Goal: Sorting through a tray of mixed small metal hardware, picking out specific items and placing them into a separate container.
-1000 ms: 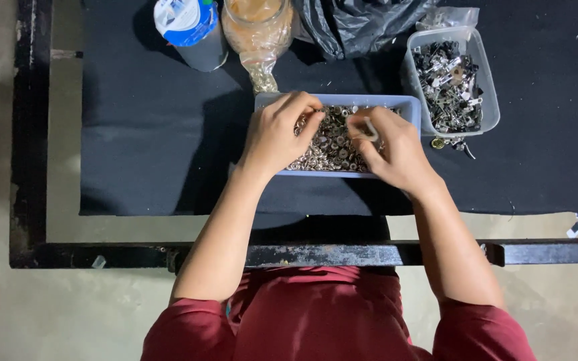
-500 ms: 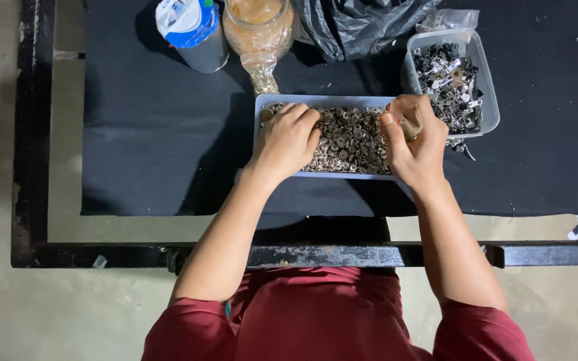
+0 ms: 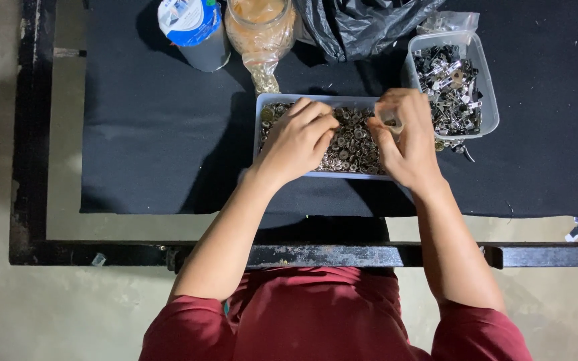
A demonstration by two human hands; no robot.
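A shallow clear tray [image 3: 259,134] full of small round metal pieces [image 3: 352,140] lies on the black cloth in front of me. My left hand [image 3: 299,137] rests on the left half of the pieces with its fingers curled down into them; whether it holds any is hidden. My right hand [image 3: 406,140] is at the tray's right end, thumb and fingers pinched on a small pale metal piece [image 3: 389,121]. Just right of it stands a second clear container [image 3: 493,113] holding dark metal clips [image 3: 451,80].
A blue-and-white canister [image 3: 192,27], a clear bag of pale orange bits [image 3: 260,30] and a crumpled black plastic bag [image 3: 362,23] sit at the back. The black cloth [image 3: 155,134] covers a table with a dark metal frame [image 3: 35,167].
My right hand has moved from the middle of the tray to its right end, close to the clip container. My left hand has stayed on the pieces, shifting only slightly.
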